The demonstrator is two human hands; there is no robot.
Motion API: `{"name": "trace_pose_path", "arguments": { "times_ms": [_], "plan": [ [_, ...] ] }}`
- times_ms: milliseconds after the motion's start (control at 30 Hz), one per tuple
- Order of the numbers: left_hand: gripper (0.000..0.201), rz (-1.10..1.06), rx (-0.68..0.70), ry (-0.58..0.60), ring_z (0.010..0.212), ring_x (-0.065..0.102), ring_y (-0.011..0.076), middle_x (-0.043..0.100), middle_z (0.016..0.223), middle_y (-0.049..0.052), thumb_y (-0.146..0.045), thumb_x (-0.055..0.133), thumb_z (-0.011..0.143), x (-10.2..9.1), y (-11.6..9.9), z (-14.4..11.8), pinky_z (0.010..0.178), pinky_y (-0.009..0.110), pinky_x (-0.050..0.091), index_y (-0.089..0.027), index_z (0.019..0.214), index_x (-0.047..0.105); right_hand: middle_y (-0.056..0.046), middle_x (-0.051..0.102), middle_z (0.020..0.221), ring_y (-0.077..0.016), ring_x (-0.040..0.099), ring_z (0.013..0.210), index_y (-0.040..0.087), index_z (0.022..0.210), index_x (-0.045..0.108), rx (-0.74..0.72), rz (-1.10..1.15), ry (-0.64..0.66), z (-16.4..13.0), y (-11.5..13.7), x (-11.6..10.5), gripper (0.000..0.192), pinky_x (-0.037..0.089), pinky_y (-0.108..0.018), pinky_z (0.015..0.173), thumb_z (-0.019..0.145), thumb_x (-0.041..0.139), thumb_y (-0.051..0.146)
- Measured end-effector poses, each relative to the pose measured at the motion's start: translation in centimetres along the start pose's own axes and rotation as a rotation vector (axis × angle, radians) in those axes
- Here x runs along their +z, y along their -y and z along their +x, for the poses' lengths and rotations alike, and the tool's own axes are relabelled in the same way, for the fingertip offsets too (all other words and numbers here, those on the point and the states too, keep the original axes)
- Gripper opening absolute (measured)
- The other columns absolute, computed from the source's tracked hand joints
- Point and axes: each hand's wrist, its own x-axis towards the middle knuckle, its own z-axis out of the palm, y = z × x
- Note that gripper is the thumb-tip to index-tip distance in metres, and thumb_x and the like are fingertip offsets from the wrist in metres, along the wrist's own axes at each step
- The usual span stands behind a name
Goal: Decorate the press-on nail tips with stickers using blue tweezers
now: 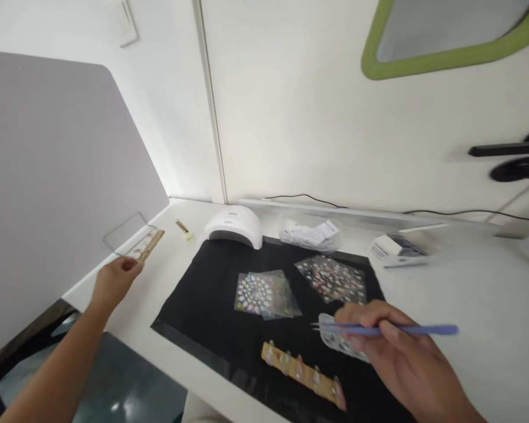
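Left hand (114,281): closed on strip (147,247) at surface (467,305) left edge, beside clear case (127,234).
Lamp (234,226): white, at mat (211,299) rear edge.
Sticker sheets (264,294): flat on mat, centre.
Nail strip (304,373): on mat front.
Right hand (397,352): pinching blue tweezers (379,330), tips left, over clear tray (339,341).

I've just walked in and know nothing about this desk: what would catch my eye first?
Probably the right hand near the front, holding blue tweezers over a black mat strewn with sparkly sticker sheets. A wooden strip of nail tips lies at the mat's near edge. Far left, the left hand touches another strip by a clear box.
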Motion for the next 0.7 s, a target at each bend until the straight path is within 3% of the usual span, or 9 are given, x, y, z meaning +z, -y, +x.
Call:
{"name": "trace_pose_path", "arguments": {
  "times_ms": [100,167,233,300,467,700],
  "plan": [
    [0.032,-0.022,0.075,0.071,0.101,0.067,0.025,0.065,0.118,0.008,-0.036,0.061,0.096,-0.8,1.6,-5.3,0.085,0.042,0.058,-0.014,0.12,0.062,-0.001,0.061,0.06,-0.0192,0.06,0.066,0.025,0.077,0.068,-0.019,0.052,0.004,0.0,0.6,0.8,0.021,0.051,-0.031,0.062,0.084,0.07,0.044],
    [0.032,-0.036,0.156,0.133,0.1,0.067,0.0246,0.066,0.118,0.008,-0.036,0.061,0.096,-0.2,0.7,-7.4,0.085,0.042,0.058,-0.015,0.119,0.062,0.0,0.061,0.059,-0.0186,0.062,0.066,0.024,0.079,0.068,-0.02,0.079,0.008,0.0,0.3,0.7,0.021,0.052,-0.031,0.062,0.085,0.07,0.044],
    [0.032,-0.044,0.236,0.181,0.101,0.067,0.0246,0.065,0.119,0.008,-0.036,0.062,0.096,1.1,-1.5,-8.0,0.085,0.043,0.058,-0.014,0.12,0.062,0.001,0.063,0.062,-0.0161,0.062,0.063,0.022,0.079,0.067,-0.035,0.108,0.019,0.1,-0.3,0.3,0.024,0.052,-0.028,0.061,0.085,0.07,0.045],
    [0.033,-0.054,0.306,0.211,0.103,0.066,0.0249,0.064,0.121,0.009,-0.035,0.062,0.096,2.8,-4.4,-7.5,0.086,0.044,0.058,-0.015,0.122,0.061,0.001,0.065,0.07,-0.0145,0.064,0.067,0.018,0.085,0.066,-0.044,0.123,0.04,0.2,-0.9,-0.4,0.023,0.055,-0.029,0.064,0.09,0.067,0.041],
    [0.034,-0.068,0.395,0.21,0.106,0.065,0.0248,0.063,0.125,0.01,-0.033,0.062,0.096,6.5,-11.3,-4.2,0.088,0.045,0.057,-0.016,0.125,0.06,-0.008,0.067,0.114,-0.0188,0.068,0.094,0.015,0.117,0.062,-0.056,0.129,0.062,0.4,-1.7,-1.9,0.029,0.06,-0.038,0.08,0.096,0.059,0.035],
    [0.034,-0.116,0.386,0.18,0.107,0.065,0.0256,0.062,0.126,0.01,-0.034,0.062,0.096,9.5,-16.5,-0.8,0.089,0.045,0.057,-0.016,0.125,0.06,-0.01,0.064,0.122,-0.0223,0.066,0.103,0.016,0.123,0.06,0.003,0.108,0.046,0.5,-2.6,-2.4,0.033,0.059,-0.043,0.087,0.096,0.06,0.034]
  ]
}}
